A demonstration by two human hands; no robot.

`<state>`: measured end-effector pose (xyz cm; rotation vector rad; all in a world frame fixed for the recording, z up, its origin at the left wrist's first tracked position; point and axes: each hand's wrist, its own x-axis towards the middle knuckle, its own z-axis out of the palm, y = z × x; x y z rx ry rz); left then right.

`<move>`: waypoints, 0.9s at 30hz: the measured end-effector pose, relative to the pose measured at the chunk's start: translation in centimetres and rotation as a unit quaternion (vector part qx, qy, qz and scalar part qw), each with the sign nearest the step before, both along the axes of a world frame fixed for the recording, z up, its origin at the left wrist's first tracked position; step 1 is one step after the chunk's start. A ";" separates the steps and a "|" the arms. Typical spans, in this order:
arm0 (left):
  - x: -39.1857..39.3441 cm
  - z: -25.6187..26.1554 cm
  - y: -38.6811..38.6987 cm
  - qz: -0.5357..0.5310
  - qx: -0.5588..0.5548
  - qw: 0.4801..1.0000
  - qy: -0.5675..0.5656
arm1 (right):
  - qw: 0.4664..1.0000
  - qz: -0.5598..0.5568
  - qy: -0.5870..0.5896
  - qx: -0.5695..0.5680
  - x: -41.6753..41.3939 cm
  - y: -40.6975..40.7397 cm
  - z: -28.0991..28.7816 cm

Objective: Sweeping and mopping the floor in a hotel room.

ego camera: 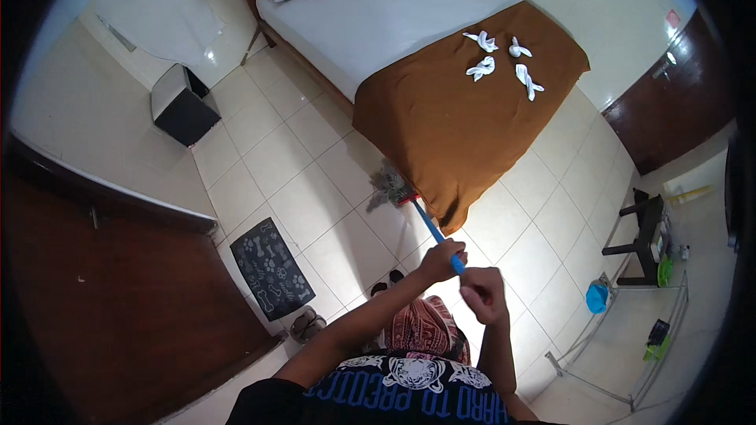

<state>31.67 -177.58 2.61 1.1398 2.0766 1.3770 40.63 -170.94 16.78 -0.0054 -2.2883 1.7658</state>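
A mop with a blue handle slants away from me over the tiled floor. Its grey string head, joined by a red connector, rests at the near left corner of the bed, partly beside the brown bed runner. My left hand is wrapped around the handle. Just behind it, my right hand is closed in a fist at the handle's upper end, which it hides.
The bed carries several folded white towels. A dark doormat and sandals lie left, by a brown door. A black bin stands along the wall. At right are a dark stool and a metal rack.
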 end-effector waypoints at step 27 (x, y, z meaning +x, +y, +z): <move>5.8 1.4 -2.2 -0.100 -0.033 0.994 0.005 | 0.953 -0.218 0.183 -0.107 6.7 -4.9 0.1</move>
